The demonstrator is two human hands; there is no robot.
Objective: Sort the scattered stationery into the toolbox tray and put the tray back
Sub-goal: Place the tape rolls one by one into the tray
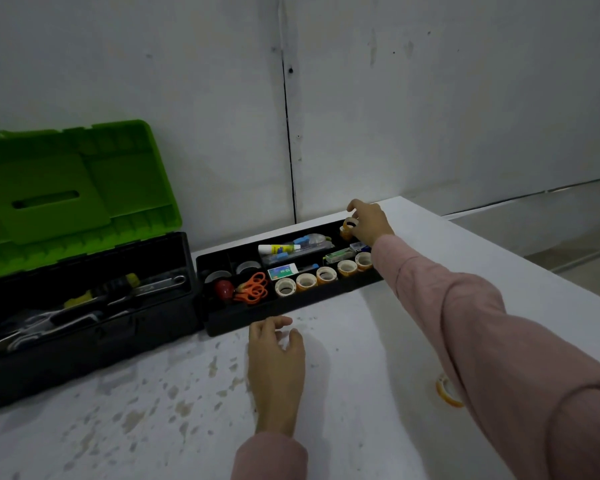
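Outstretched right hand (369, 221) pinches a tape roll (350, 223); left hand (276, 355) lies relaxed.

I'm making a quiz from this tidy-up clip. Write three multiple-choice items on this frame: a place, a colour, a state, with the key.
1. Where does the tray sit relative to the toolbox? A inside it; B beside it on the table; C under it.
2. What colour are the handles of the scissors? A orange; B blue; C black.
3. What is the right hand doing? A lying flat on the table; B gripping the scissors; C holding a tape roll.
Key: B, the tray stands on the table next to the toolbox; A, the handles are orange; C, it pinches the tape roll at the tray's far end.
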